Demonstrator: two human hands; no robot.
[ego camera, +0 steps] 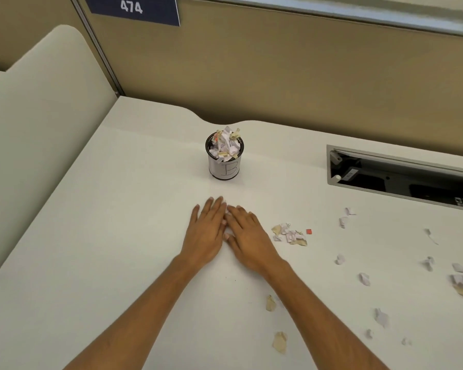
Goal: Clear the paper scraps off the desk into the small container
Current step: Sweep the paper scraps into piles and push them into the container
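Observation:
A small round container (224, 169) marked "B" stands on the white desk (118, 236), heaped above its rim with crumpled paper. In front of it my left hand (207, 232) and my right hand (247, 237) lie palm down and side by side, fingers extended, pressed together over white paper scraps (227, 215) that show only in the gap between them. A small pile of scraps (289, 235) with a red bit (308, 231) lies just right of my right hand. Several loose scraps (364, 279) are scattered over the right side of the desk.
A rectangular cable opening (401, 174) is cut into the desk at the right rear. A tan partition (278, 76) runs behind the desk, with a cream divider (38, 116) on the left. Two tan scraps (270, 303) lie near my right forearm.

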